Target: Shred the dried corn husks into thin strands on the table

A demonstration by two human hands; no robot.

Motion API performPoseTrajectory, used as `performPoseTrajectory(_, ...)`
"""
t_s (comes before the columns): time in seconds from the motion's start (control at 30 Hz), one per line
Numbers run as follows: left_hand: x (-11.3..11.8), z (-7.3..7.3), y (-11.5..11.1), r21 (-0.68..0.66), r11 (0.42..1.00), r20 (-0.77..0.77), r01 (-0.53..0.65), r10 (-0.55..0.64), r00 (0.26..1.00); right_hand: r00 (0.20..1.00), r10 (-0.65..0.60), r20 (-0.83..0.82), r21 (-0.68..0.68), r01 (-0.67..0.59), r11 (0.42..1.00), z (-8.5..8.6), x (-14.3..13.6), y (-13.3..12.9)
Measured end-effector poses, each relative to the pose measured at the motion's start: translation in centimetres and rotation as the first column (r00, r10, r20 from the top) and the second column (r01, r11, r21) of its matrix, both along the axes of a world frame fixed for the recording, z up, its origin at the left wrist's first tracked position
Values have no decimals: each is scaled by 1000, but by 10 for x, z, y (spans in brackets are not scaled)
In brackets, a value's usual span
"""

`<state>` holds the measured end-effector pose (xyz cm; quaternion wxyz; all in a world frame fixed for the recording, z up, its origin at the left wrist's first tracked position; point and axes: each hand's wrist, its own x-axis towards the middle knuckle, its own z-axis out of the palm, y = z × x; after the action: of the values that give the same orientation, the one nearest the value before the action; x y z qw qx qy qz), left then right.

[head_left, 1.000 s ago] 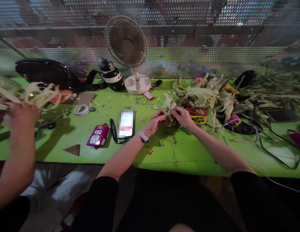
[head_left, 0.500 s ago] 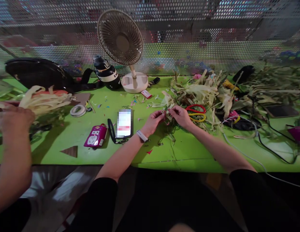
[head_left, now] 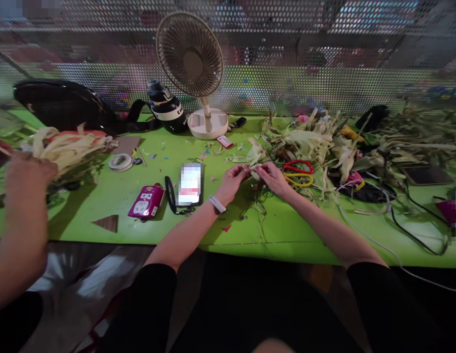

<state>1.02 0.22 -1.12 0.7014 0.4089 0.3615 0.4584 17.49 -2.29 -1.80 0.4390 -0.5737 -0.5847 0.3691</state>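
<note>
My left hand (head_left: 233, 182), with a white band at the wrist, pinches one side of a small pale strip of dried husk (head_left: 253, 171). Opposite it, my right hand (head_left: 272, 176) has its fingers closed on the same strip. Both sets of fingertips nearly meet and cover most of the piece. Scissors with red and yellow handles (head_left: 298, 172) lie just right of my right hand, partly among the husks. Behind them spreads a heap of dry, pale green corn husks (head_left: 308, 139). Thin green scraps (head_left: 260, 208) lie on the table below my hands.
On the green table (head_left: 213, 235) are a lit phone (head_left: 190, 185), a purple power socket (head_left: 146, 202), a tape roll (head_left: 120, 162), a fan (head_left: 207, 125) and a bottle (head_left: 168, 110). At left, another person's hand (head_left: 29, 174) touches husks (head_left: 71, 152). Cables (head_left: 374, 240) cross the right side.
My hands stay together at nearly the same spot, with the fingertips slightly shifted on the husk strip. The view has moved a little. The other person's hand remains at the left husks.
</note>
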Motion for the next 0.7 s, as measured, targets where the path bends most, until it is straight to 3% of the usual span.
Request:
performPoseTrajectory(0.1,-1,2,1,18,998,10,-55,55,998,996,50,78,27,-53,998,1,-3,-4)
performPoseTrajectory(0.17,-2,3,2,23,997,-2,-76,76,997,958,46,284,167,-96,981,4,-6,-9)
performPoseTrajectory(0.27,-3,3,1,53,996,-62,-69,73,995,738,-67,672,346,-232,909,13,-8,-18)
performPoseTrajectory(0.33,-4,4,-1,96,995,-117,-18,29,993,592,-135,795,383,-316,868,18,-7,-22)
performPoseTrajectory(0.37,-4,5,-3,123,992,-140,23,-6,990,558,-160,814,401,-341,850,21,-6,-22)
performPoseTrajectory(0.47,-3,7,-6,198,968,-159,153,-123,980,588,-194,785,459,-341,820,24,-1,-18)
performPoseTrajectory(0.57,-2,11,-6,201,950,-146,241,-214,966,685,-165,710,437,-244,866,23,4,-12)
performPoseTrajectory(0.7,-4,16,-4,202,942,-144,268,-242,960,813,-137,566,361,-95,928,19,5,-10)
